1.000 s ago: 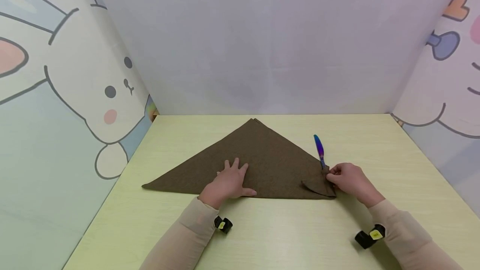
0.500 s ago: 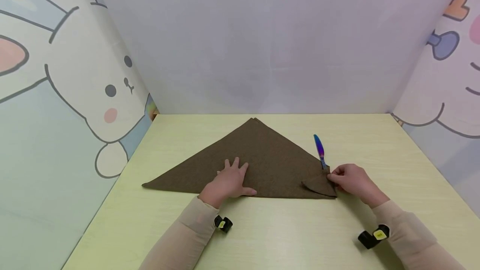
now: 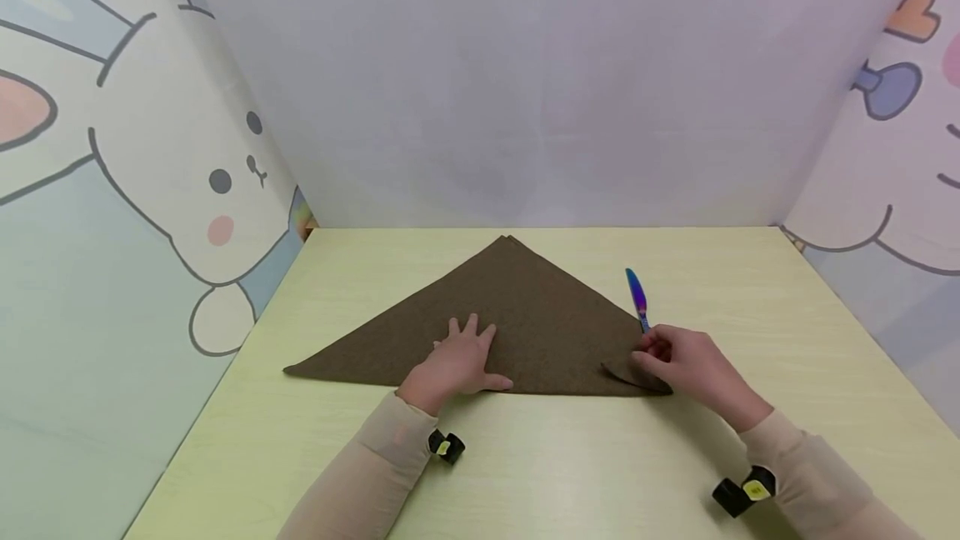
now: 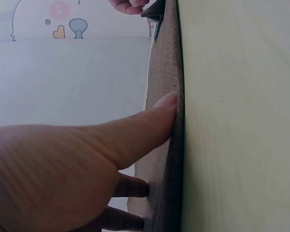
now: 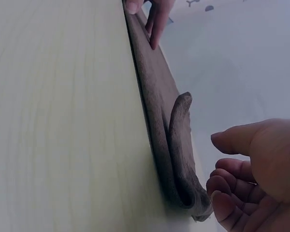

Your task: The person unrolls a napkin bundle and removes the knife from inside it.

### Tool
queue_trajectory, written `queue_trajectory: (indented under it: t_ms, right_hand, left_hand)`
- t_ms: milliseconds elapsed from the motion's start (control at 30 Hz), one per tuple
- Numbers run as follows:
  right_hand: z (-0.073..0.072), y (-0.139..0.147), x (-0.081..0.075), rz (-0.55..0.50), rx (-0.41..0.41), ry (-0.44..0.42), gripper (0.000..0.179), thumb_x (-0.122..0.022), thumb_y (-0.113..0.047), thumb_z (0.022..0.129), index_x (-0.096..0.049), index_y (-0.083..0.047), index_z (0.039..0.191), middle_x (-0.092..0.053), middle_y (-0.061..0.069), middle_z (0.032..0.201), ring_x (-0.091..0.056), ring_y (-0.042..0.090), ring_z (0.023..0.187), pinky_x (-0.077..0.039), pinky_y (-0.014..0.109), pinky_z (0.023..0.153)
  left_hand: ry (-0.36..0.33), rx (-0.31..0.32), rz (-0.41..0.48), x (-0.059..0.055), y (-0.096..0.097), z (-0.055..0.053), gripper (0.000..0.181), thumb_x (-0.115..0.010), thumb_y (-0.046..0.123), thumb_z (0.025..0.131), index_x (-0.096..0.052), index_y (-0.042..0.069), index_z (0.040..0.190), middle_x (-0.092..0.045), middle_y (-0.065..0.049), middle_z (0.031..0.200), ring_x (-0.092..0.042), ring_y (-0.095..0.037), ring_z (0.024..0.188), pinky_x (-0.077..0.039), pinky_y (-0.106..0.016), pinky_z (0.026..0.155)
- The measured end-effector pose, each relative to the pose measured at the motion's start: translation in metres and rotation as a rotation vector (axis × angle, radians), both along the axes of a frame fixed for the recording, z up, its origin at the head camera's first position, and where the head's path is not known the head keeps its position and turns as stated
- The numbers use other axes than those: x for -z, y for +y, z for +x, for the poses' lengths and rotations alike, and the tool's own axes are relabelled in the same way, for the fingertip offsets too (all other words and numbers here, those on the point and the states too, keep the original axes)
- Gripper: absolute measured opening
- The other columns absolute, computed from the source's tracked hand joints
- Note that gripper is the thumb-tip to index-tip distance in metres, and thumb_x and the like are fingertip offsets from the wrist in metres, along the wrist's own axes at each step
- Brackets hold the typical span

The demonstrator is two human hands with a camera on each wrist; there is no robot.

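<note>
A brown cloth [image 3: 540, 307] lies folded into a large triangle, its point away from me. My left hand [image 3: 453, 367] rests flat near the cloth's front edge with fingers spread. At the right corner a small flap [image 5: 181, 137] of the cloth is folded inward. Over this corner is my right hand [image 3: 693, 369], its fingers loosely curled. In the right wrist view its thumb stands apart from the fingers, with nothing visible between them. A blue-purple shiny table knife [image 3: 637, 294] sticks out beyond the cloth, its lower end hidden by the hand and flap.
Everything lies on a pale wood-grain table [image 3: 570, 473]. A plain light wall [image 3: 525, 90] rises behind it, with cartoon-printed panels [image 3: 172, 140] on both sides. Each sleeve carries a small black wrist camera [image 3: 742, 492].
My right hand has let go of the cloth's right edge and moved slightly left, over the folded flap beside the knife. My left hand has stayed in place.
</note>
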State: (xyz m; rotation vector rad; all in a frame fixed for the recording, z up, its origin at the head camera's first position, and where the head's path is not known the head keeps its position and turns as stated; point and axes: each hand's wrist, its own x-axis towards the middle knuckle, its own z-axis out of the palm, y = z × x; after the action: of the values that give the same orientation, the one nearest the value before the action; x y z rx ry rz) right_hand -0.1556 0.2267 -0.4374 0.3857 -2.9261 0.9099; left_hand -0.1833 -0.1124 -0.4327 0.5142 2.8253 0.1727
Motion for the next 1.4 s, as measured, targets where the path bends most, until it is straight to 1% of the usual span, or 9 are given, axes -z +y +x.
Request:
queue_trajectory:
  t_ms: [167, 367, 467, 600, 733, 933, 1100, 1267, 1400]
  right_hand:
    - [0.001, -0.010, 0.001, -0.012, -0.057, -0.014, 0.022, -0.070, -0.039, 0.079, -0.063, -0.020, 0.087, -0.058, -0.009, 0.073, -0.053, 0.008, 0.064, -0.045, 0.024, 0.054]
    - [0.001, -0.016, 0.006, -0.003, -0.096, -0.023, 0.035, -0.069, -0.047, 0.077, -0.064, -0.015, 0.091, -0.057, -0.008, 0.075, -0.053, 0.008, 0.066, -0.045, 0.024, 0.056]
    - [0.000, -0.018, 0.010, 0.009, -0.112, -0.022, 0.037, -0.069, -0.049, 0.076, -0.064, -0.016, 0.093, -0.056, -0.009, 0.076, -0.051, 0.007, 0.067, -0.045, 0.023, 0.058]
    - [-0.002, -0.022, 0.014, 0.021, -0.138, -0.009, 0.035, -0.071, -0.046, 0.074, -0.065, -0.018, 0.094, -0.055, -0.010, 0.076, -0.050, 0.007, 0.066, -0.044, 0.024, 0.058]
    - [-0.004, -0.026, 0.018, 0.033, -0.151, 0.008, 0.031, -0.075, -0.041, 0.074, -0.065, -0.019, 0.094, -0.054, -0.011, 0.074, -0.050, 0.006, 0.065, -0.043, 0.023, 0.057]
    - [-0.005, -0.029, 0.019, 0.047, -0.158, 0.045, 0.019, -0.074, -0.031, 0.077, -0.067, -0.021, 0.092, -0.054, -0.015, 0.073, -0.049, 0.004, 0.062, -0.043, 0.022, 0.055]
    - [-0.006, -0.027, 0.021, 0.023, -0.158, 0.077, 0.015, -0.072, -0.028, 0.079, -0.069, -0.020, 0.091, -0.055, -0.016, 0.072, -0.050, 0.003, 0.060, -0.043, 0.021, 0.053]
    - [-0.007, -0.024, 0.023, -0.018, -0.168, 0.111, 0.016, -0.072, -0.028, 0.080, -0.072, -0.020, 0.093, -0.057, -0.017, 0.074, -0.050, 0.002, 0.061, -0.043, 0.021, 0.053]
    - [-0.008, -0.021, 0.022, -0.039, -0.151, 0.123, 0.018, -0.072, -0.030, 0.080, -0.073, -0.020, 0.094, -0.059, -0.018, 0.076, -0.051, 0.003, 0.064, -0.044, 0.021, 0.055]
  left_hand:
    - [-0.004, -0.002, -0.005, 0.001, 0.001, 0.000, 0.094, -0.060, 0.064, 0.074, -0.027, 0.014, 0.145, -0.014, -0.020, 0.149, -0.013, -0.049, 0.130, -0.033, -0.064, 0.088]
    - [-0.003, -0.005, 0.004, 0.000, 0.001, 0.000, 0.094, -0.061, 0.064, 0.073, -0.028, 0.013, 0.145, -0.014, -0.021, 0.148, -0.013, -0.050, 0.130, -0.033, -0.064, 0.088]
    - [-0.002, -0.004, 0.004, 0.000, 0.000, 0.000, 0.094, -0.061, 0.064, 0.074, -0.028, 0.013, 0.145, -0.014, -0.021, 0.148, -0.013, -0.049, 0.130, -0.033, -0.064, 0.088]
    - [0.004, -0.004, 0.002, 0.001, 0.000, 0.000, 0.093, -0.060, 0.064, 0.074, -0.027, 0.013, 0.145, -0.014, -0.020, 0.148, -0.013, -0.049, 0.130, -0.033, -0.064, 0.088]
    - [0.013, -0.001, 0.003, 0.003, 0.000, 0.000, 0.093, -0.061, 0.064, 0.074, -0.028, 0.013, 0.145, -0.015, -0.021, 0.148, -0.014, -0.050, 0.129, -0.034, -0.064, 0.087]
    - [0.021, 0.006, 0.002, 0.002, 0.001, 0.000, 0.092, -0.060, 0.064, 0.074, -0.029, 0.013, 0.144, -0.016, -0.021, 0.148, -0.015, -0.050, 0.129, -0.035, -0.064, 0.086]
    - [0.022, 0.003, -0.005, 0.002, 0.001, 0.000, 0.093, -0.060, 0.064, 0.074, -0.029, 0.013, 0.145, -0.016, -0.021, 0.148, -0.015, -0.050, 0.129, -0.035, -0.064, 0.086]
    - [0.020, 0.000, -0.006, 0.003, 0.001, 0.000, 0.093, -0.060, 0.064, 0.074, -0.028, 0.014, 0.145, -0.015, -0.020, 0.148, -0.015, -0.050, 0.129, -0.034, -0.063, 0.087]
    - [0.024, -0.001, -0.001, 0.003, 0.001, 0.000, 0.093, -0.061, 0.064, 0.074, -0.029, 0.013, 0.145, -0.016, -0.021, 0.148, -0.015, -0.050, 0.129, -0.034, -0.064, 0.087]
